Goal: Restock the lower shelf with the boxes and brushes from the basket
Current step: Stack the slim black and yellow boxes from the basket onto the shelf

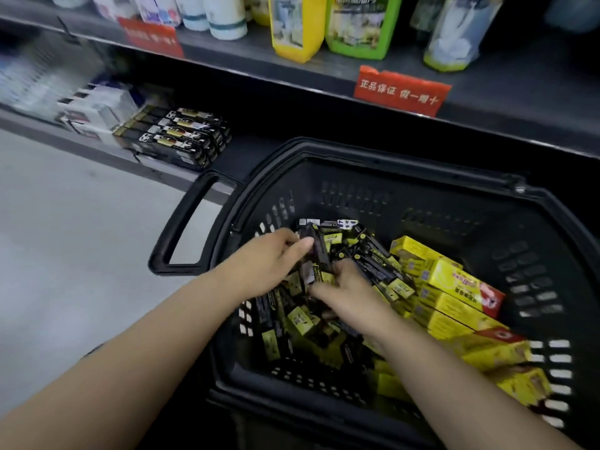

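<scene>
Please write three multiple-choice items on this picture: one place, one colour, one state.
1. Where do the yellow boxes lie in the basket? A. right side B. left side C. outside it
2. What colour are the shelf-edge labels? A. blue B. red C. white
3. What is the left hand doing? A. hanging idle B. pushing the basket C. holding a black pack
Key: 1 A, they fill the right side; 2 B, both are red; 3 C, thumb and fingers pinch it.

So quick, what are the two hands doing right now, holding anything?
Left hand: grips a black box inside the basket.
Right hand: fingers buried among the black-and-yellow boxes; grip cannot be told.
</scene>
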The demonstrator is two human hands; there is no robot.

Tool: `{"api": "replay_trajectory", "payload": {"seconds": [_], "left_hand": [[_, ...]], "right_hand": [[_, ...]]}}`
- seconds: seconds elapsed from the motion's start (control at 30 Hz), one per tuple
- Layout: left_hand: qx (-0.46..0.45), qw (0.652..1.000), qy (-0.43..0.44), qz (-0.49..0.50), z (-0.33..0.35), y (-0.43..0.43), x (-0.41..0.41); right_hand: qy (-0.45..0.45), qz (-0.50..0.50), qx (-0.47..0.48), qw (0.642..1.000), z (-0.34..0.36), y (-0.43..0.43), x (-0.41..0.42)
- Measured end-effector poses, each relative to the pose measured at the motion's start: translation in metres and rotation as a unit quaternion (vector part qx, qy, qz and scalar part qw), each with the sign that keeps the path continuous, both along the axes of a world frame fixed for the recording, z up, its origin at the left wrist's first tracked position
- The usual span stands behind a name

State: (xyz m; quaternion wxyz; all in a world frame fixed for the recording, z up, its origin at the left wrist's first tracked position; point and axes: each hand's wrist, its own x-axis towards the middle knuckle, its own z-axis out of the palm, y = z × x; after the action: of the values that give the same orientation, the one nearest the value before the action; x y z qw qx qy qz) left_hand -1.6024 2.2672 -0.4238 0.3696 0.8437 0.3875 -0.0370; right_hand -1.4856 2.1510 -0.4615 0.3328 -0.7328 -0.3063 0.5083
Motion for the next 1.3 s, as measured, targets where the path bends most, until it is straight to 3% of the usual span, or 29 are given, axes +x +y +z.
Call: {"api": "replay_trajectory", "payload": {"seconds": [0.03,0.1,0.23,0.3,0.43,0.57,0.77,0.9,1.0,1.07,1.17,1.3], "left_hand": [[-0.068,0.997,-0.020,0.029,0.002,-0.008,0.001],[-0.182,0.975,-0.082,0.097,0.006,-0.018,0.000],[-0.255,0.942,-0.134,0.174,0.018,-0.019,-0.005],[-0.256,0.934,-0.146,0.202,0.027,-0.017,-0.007],[-0.261,0.916,-0.163,0.258,0.039,-0.017,-0.014],[-0.298,0.885,-0.184,0.308,0.039,-0.033,-0.025],[-0.335,0.842,-0.220,0.362,0.034,-0.031,-0.035],[-0.321,0.857,-0.195,0.354,0.027,-0.024,-0.034],[-0.316,0.873,-0.184,0.323,0.026,-0.013,-0.028],[-0.309,0.885,-0.176,0.300,0.025,-0.003,-0.025],[-0.303,0.895,-0.170,0.279,0.022,0.009,-0.023],[-0.306,0.903,-0.171,0.249,0.021,0.014,-0.018]], "right_hand": [[-0.062,0.021,0.023,0.998,0.005,-0.004,-0.004],[-0.089,0.031,0.087,0.992,0.008,-0.011,-0.011],[0.019,0.042,0.153,0.987,0.014,-0.022,-0.012],[0.027,0.036,0.159,0.986,0.010,-0.022,-0.007],[-0.094,0.123,0.068,0.986,-0.003,-0.002,-0.005],[-0.179,0.293,-0.033,0.938,-0.028,0.036,-0.036],[-0.265,0.285,-0.019,0.921,-0.064,0.062,-0.062],[-0.281,0.306,-0.045,0.908,-0.075,0.068,-0.053],[-0.178,0.190,-0.006,0.965,-0.075,0.067,-0.040],[-0.126,0.145,0.018,0.981,-0.073,0.066,-0.029],[-0.062,0.161,0.010,0.985,-0.074,0.065,-0.026],[-0.084,0.197,-0.003,0.977,-0.075,0.065,-0.037]]}}
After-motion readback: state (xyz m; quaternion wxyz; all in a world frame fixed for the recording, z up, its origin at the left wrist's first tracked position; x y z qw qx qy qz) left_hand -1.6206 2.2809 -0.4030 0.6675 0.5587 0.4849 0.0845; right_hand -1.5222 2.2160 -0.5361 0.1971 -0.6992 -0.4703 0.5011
